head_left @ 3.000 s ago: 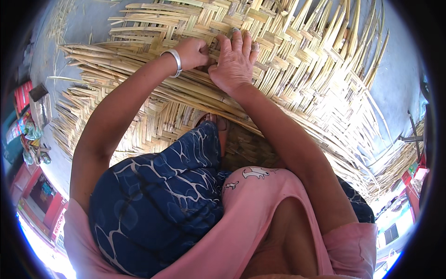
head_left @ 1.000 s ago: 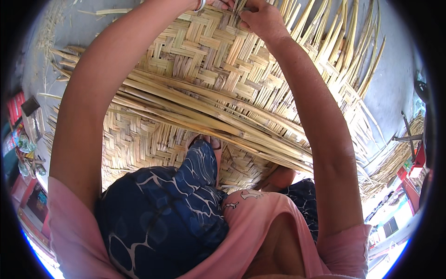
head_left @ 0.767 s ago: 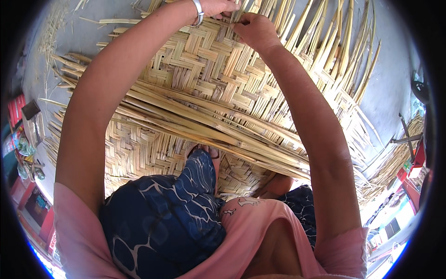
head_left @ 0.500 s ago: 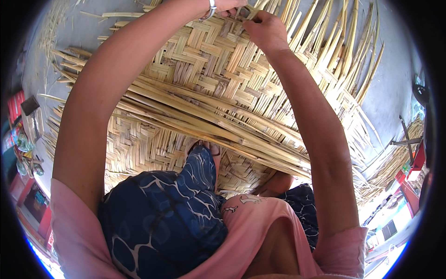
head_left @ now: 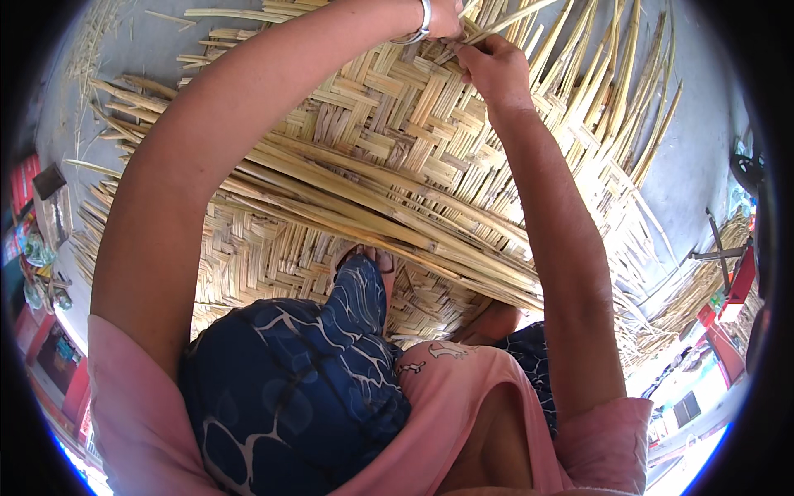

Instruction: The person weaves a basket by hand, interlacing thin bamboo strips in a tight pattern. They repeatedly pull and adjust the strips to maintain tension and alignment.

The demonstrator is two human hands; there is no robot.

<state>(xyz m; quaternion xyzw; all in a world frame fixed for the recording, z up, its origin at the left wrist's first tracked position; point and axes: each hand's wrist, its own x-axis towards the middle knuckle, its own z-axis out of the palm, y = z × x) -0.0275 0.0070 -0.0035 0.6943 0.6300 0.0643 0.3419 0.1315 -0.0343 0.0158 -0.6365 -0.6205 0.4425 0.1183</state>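
Observation:
A large mat [head_left: 389, 99] woven from flat, straw-coloured strips covers the floor ahead of me, its long strip ends sticking out loose at the far edge. My right hand [head_left: 500, 73] is closed in a pinch on a pale reed strip [head_left: 514, 16] at that edge. Close beside it, my left hand [head_left: 447, 20], with a metal bangle at the wrist, is also closed at the same strip. The top of the picture cuts off part of the left hand, and its fingertips are partly hidden.
A bundle of loose strips [head_left: 372, 202] lies slantwise across the mat, just beyond my foot [head_left: 356, 255], which rests on the weave. Grey floor [head_left: 695, 165] borders the mat. More straw-like stalks [head_left: 703, 273] lie at the right, near a dark crossed frame [head_left: 721, 252].
Both hands have shifted a little to the right along the mat's far edge. A strip between them now slants up to the right.

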